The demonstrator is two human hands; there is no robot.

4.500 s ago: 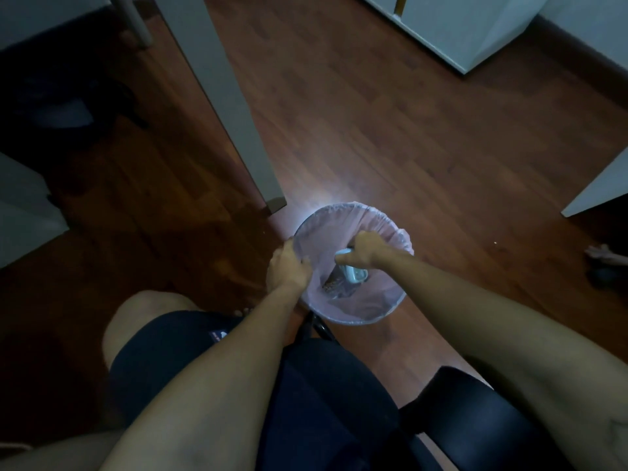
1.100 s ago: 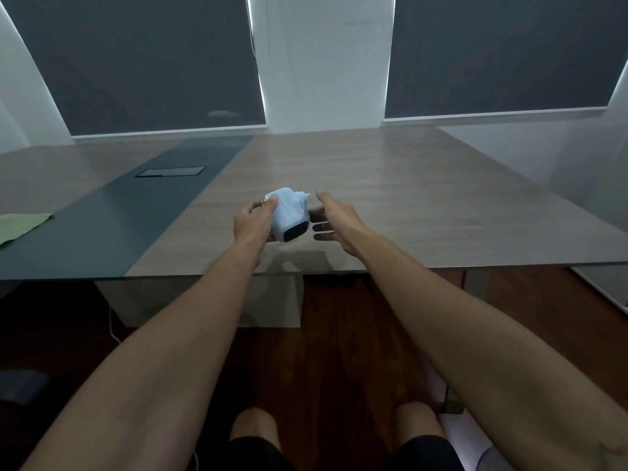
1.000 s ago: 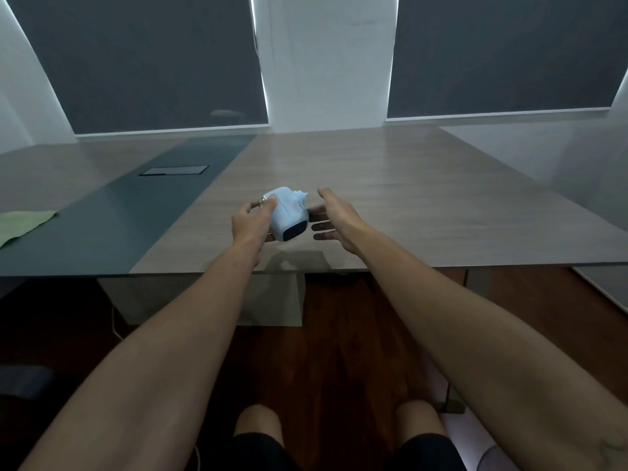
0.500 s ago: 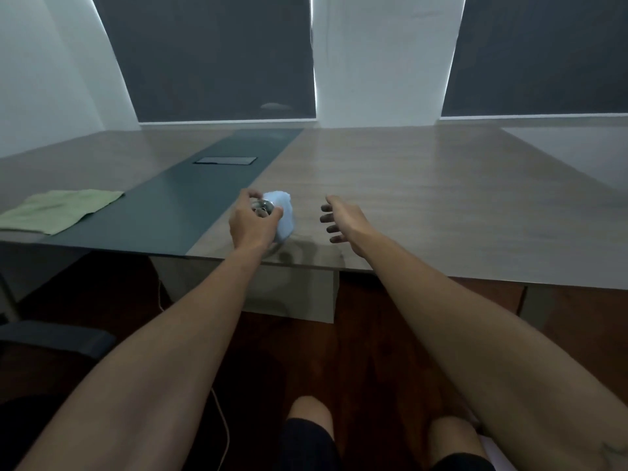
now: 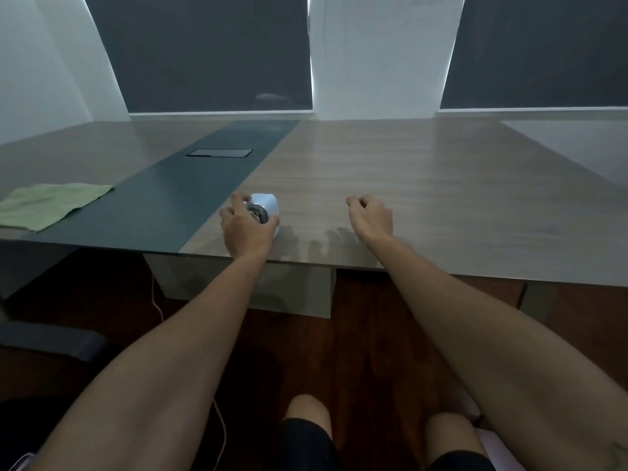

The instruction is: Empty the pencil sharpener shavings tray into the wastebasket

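A pale blue pencil sharpener rests on the wooden table near its front edge. My left hand wraps around the sharpener from the near side, fingers on its metal part. My right hand hovers over the table to the right, apart from the sharpener, fingers loosely curled and holding nothing. The shavings tray cannot be told apart from the sharpener body. A sliver of the wastebasket's pale liner shows at the bottom right, behind my right forearm.
A green cloth lies on the table at the left. A dark strip with a cable hatch runs down the table's middle. A black chair arm sits at the lower left, and a white cable trails on the floor.
Earlier both hands were at the wastebasket. In the last second my left hand set the sharpener down on the table. My right hand drew away to the right and curled.
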